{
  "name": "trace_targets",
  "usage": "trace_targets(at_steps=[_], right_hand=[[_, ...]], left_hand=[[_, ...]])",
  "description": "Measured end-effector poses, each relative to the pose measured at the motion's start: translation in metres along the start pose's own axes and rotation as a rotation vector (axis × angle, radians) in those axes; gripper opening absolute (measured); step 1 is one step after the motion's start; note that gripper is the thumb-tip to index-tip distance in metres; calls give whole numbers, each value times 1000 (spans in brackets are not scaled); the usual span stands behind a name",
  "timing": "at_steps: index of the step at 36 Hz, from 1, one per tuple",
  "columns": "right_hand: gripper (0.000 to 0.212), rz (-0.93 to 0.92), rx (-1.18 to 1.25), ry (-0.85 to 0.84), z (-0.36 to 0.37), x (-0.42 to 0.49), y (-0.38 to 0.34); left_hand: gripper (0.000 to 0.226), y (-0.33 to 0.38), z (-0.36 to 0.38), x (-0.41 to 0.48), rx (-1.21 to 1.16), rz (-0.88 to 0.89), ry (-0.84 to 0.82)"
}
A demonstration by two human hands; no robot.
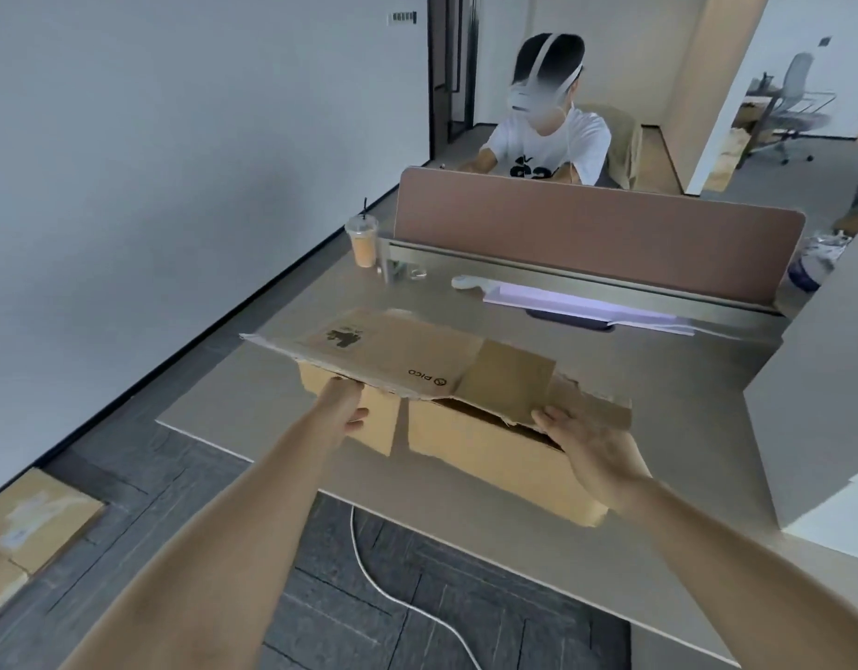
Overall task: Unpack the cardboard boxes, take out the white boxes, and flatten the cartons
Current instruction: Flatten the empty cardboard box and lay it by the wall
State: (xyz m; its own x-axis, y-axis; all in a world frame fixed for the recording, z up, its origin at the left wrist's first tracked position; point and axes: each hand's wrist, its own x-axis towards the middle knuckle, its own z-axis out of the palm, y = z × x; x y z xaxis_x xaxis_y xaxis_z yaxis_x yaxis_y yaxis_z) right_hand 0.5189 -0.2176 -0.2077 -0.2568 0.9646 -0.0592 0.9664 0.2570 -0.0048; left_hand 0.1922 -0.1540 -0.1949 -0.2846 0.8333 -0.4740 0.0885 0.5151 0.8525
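A brown cardboard carton (480, 447) stands on the beige desk (253, 394), its long top flap (393, 353) raised level and printed with a logo. My left hand (342, 408) reaches under that flap at its left end, fingers partly hidden. My right hand (591, 447) grips the carton's near right corner, thumb on the torn flap edge. The inside of the carton is dark; no white box shows there. A large white box (823, 408) stands on the desk at the right.
A person with a headset sits behind the brown desk divider (596, 234). A drink cup (364, 241), a white flat item (586, 307) and a bag (813, 263) lie at the back. Flattened cardboard (26, 529) lies on the floor at the left, and a white cable (398, 597) runs below.
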Motion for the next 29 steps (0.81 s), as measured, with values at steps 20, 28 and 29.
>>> trace_targets(at_steps=[20,28,29], right_hand=[[58,140,155,-43,34,-22,-11],[59,776,599,162,38,-18,8],[66,844,670,138,44,-18,14]], left_hand=[[62,-6,-17,-7,835,278,-39],[61,8,40,-8,1007,462,-355],[61,7,46,-6,1035,473,-389]])
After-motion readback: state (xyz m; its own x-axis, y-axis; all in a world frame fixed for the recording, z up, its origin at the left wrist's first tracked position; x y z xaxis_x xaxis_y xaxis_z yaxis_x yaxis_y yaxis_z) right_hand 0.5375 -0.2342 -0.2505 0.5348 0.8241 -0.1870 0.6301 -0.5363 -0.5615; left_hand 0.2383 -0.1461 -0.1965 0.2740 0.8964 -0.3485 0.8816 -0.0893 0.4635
